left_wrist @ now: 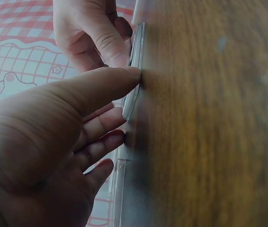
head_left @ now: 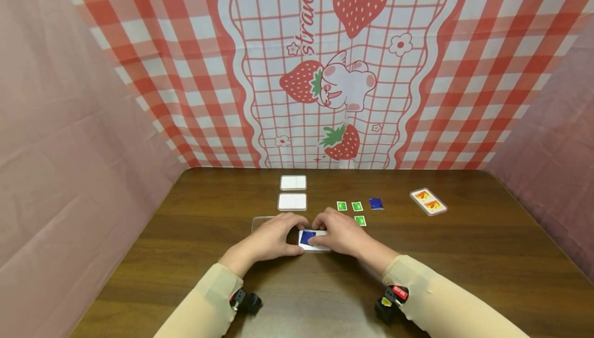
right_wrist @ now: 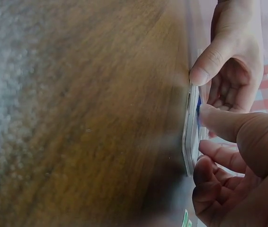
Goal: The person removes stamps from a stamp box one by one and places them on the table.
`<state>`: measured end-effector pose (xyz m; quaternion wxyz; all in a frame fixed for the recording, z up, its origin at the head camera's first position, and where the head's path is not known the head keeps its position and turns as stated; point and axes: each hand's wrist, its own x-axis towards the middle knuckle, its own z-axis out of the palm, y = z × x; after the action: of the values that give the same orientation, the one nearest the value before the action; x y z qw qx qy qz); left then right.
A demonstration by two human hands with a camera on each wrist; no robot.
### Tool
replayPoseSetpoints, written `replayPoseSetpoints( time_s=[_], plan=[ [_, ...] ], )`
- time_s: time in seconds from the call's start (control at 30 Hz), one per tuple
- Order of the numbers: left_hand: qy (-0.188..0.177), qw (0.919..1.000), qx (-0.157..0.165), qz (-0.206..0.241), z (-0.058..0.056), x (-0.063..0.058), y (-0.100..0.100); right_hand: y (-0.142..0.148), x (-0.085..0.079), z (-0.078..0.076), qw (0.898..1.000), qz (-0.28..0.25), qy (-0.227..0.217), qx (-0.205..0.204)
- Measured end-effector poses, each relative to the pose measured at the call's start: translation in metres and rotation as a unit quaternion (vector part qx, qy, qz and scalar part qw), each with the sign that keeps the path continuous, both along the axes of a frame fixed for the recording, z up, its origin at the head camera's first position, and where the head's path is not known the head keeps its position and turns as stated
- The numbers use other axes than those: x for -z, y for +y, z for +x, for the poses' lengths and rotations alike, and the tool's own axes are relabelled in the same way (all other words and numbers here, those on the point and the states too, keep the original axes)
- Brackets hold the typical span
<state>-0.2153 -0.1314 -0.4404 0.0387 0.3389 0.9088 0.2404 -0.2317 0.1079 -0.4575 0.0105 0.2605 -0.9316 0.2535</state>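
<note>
In the head view, the left hand (head_left: 271, 237) and right hand (head_left: 342, 232) grip a white case (head_left: 316, 249) from opposite sides over the bench (head_left: 195, 255), a blue square (head_left: 307, 237) on its top. In the left wrist view, the left hand's thumb touches the case's edge. In the right wrist view, the right hand's thumb presses the blue square.

Both hands (head_left: 274, 237) (head_left: 341, 232) curl inward, close together.
</note>
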Motion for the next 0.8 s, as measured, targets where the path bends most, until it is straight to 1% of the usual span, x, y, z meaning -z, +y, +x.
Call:
replayPoseSetpoints(
  time_s=[0.03,0.1,0.13,0.17,0.2,0.27,0.33,0.37,0.4,0.43,0.5,0.57,0.63,0.67,0.73,0.8],
  plan=[
    [0.001,1.0000,0.002,0.002,-0.001,0.001,0.000,-0.002,-0.010,0.007,1.000,0.005,-0.011,0.005],
    [0.008,0.9999,0.008,0.012,-0.003,0.006,-0.002,-0.003,-0.013,0.008,1.000,0.009,-0.018,0.009],
    [0.014,0.9997,0.012,0.018,-0.006,0.012,-0.003,-0.006,-0.026,0.015,0.999,0.014,-0.033,0.018],
    [0.020,0.9994,0.017,0.023,-0.010,0.018,-0.005,-0.006,-0.024,0.013,0.999,0.013,-0.034,0.017],
    [0.023,0.9992,0.020,0.027,-0.012,0.021,-0.006,-0.004,-0.017,0.009,1.000,0.009,-0.023,0.009],
    [0.035,0.9984,0.027,0.036,-0.017,0.030,-0.008,-0.001,-0.010,0.003,1.000,0.005,-0.016,-0.001],
    [0.032,0.9983,0.029,0.040,-0.019,0.033,-0.008,0.005,0.010,-0.010,1.000,-0.001,0.005,-0.019],
    [0.031,0.9983,0.029,0.041,-0.019,0.033,-0.009,0.006,0.015,-0.014,1.000,-0.003,0.008,-0.024],
    [0.026,0.9984,0.028,0.041,-0.017,0.030,-0.008,0.007,0.020,-0.018,1.000,-0.003,0.005,-0.027],
    [0.027,0.9983,0.029,0.042,-0.018,0.032,-0.009,0.008,0.021,-0.020,1.000,-0.002,-0.002,-0.028],
    [0.025,0.9986,0.027,0.038,-0.018,0.030,-0.008,0.010,0.027,-0.026,0.999,-0.009,-0.009,-0.032],
    [0.026,0.9988,0.025,0.033,-0.016,0.026,-0.007,0.009,0.021,-0.024,0.999,-0.014,-0.030,-0.026],
    [0.021,0.9993,0.020,0.025,-0.011,0.018,-0.005,0.011,0.023,-0.026,0.999,-0.019,-0.032,-0.028],
    [0.018,0.9994,0.017,0.022,-0.008,0.013,-0.004,0.011,0.022,-0.026,0.999,-0.020,-0.040,-0.022],
    [0.009,0.9998,0.012,0.016,-0.002,0.004,-0.002,0.012,0.023,-0.026,0.999,-0.023,-0.034,-0.021],
    [0.009,0.9999,0.009,0.010,0.000,0.002,-0.001,0.010,0.014,-0.019,0.999,-0.030,-0.039,-0.016]
  ],
)
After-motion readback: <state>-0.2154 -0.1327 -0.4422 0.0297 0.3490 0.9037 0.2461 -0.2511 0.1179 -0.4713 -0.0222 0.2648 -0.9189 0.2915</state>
